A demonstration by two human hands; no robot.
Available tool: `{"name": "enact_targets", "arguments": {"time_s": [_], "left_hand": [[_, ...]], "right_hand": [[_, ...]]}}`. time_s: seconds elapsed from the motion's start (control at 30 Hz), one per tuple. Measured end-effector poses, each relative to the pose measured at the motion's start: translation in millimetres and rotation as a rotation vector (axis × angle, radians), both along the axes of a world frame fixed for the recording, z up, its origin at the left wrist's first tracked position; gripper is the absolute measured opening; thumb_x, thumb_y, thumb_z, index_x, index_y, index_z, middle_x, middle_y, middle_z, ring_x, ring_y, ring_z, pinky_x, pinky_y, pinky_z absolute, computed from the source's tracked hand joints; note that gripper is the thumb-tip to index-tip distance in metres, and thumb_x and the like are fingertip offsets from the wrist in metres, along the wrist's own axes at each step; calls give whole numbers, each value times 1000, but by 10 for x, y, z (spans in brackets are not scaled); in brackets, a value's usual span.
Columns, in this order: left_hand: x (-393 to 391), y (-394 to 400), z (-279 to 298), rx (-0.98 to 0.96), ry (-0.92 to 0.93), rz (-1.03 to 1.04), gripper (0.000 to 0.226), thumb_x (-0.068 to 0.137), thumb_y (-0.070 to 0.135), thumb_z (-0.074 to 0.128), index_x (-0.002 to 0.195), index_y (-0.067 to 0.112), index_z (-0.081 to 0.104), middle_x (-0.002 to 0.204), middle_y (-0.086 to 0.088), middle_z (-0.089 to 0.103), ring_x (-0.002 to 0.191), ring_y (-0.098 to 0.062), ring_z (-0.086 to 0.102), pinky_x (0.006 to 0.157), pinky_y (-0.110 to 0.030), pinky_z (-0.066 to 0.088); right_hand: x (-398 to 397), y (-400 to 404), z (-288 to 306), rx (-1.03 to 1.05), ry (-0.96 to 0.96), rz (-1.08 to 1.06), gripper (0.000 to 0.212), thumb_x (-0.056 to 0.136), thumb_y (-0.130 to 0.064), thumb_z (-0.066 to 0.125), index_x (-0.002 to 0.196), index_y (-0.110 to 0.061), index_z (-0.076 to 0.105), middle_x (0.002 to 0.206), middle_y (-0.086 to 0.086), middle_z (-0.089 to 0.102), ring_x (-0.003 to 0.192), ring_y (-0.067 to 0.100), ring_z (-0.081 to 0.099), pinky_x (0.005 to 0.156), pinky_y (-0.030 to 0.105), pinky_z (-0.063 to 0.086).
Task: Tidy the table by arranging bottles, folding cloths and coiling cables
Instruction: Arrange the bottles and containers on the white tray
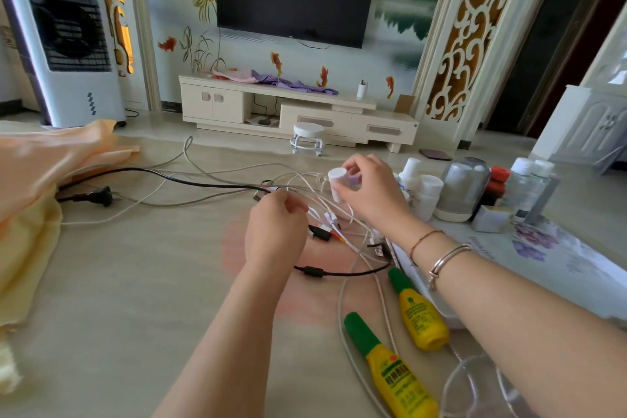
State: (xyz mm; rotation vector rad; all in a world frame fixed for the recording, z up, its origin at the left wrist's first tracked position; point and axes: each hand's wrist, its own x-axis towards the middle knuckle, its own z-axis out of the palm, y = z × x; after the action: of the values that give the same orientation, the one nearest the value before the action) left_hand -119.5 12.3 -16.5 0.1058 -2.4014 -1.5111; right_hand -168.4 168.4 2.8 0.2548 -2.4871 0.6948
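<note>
The right hand (pixel 364 192) holds a small white bottle (pixel 339 181) in curled fingers, lifted just above the tangle of cables (pixel 325 214) in the middle of the bench (pixel 135 282). The left hand (pixel 276 226) sits at the near-left edge of that tangle, fingers curled on white strands there.

The step looks like carrying the bottle to the group of bottles (pixel 461 190) standing just right of the tangle. To do it well, the bottle should rise clear of the loops so no strand drags along, then go down upright in a gap beside the white ones at the group's left edge, without knocking its neighbours. The left hand can pin the strands down meanwhile.

Two yellow bottles with green caps (pixel 420 312) lie on their sides on the near side of the tangle, across a white lead; they probably belong in the group too. The yellow and peach cloths (pixel 37 200) lie unfolded far left of the tangle, with a black plug (pixel 98 196) beside them.
</note>
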Motion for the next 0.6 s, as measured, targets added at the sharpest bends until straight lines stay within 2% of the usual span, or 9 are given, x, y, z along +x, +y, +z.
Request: {"name": "enact_targets", "arguments": {"time_s": [0.1,0.2,0.27,0.33,0.43,0.6], "left_hand": [[46,148,-46,-82,15,-99,26,84,6,46,91,17,69,90,5,64,81,-19,56,65,-26,41],[74,258,-113,-142,26,-165,23,82,6,48,88,15,68,89,2,66,86,-23,59,70,-29,48],[91,300,-126,-169,32,-186,23,81,6,48,86,17,68,87,3,66,87,-22,59,75,-31,50],[90,306,-124,-182,45,-189,22,82,7,49,86,17,68,89,4,66,88,-21,60,78,-32,50],[80,307,-129,-189,55,-192,21,83,8,49,86,17,68,91,4,67,89,-21,60,81,-33,50],[54,304,-160,-215,63,-201,21,82,8,49,85,18,68,89,6,67,86,-20,60,79,-34,51]], "right_hand": [[262,325,7,-241,35,-45,20,86,-36,66,95,-20,58,86,-5,56,77,10,55,68,25,47],[453,717,-20,-347,26,-131,21,87,-36,65,96,-19,56,73,-7,55,67,7,52,59,23,40],[515,970,-66,-309,-8,-218,21,86,-35,66,96,-19,55,71,-8,54,66,9,52,57,24,36],[525,1134,-138,-290,-70,-278,21,85,-35,67,94,-20,55,73,-10,55,71,13,55,59,27,39],[487,1212,-253,-274,-146,-299,22,84,-34,69,95,-19,56,76,-9,58,78,18,59,66,30,44],[385,1097,-277,-215,-188,-277,27,84,-31,69,102,-19,52,73,-9,56,73,15,57,62,28,42]]}}
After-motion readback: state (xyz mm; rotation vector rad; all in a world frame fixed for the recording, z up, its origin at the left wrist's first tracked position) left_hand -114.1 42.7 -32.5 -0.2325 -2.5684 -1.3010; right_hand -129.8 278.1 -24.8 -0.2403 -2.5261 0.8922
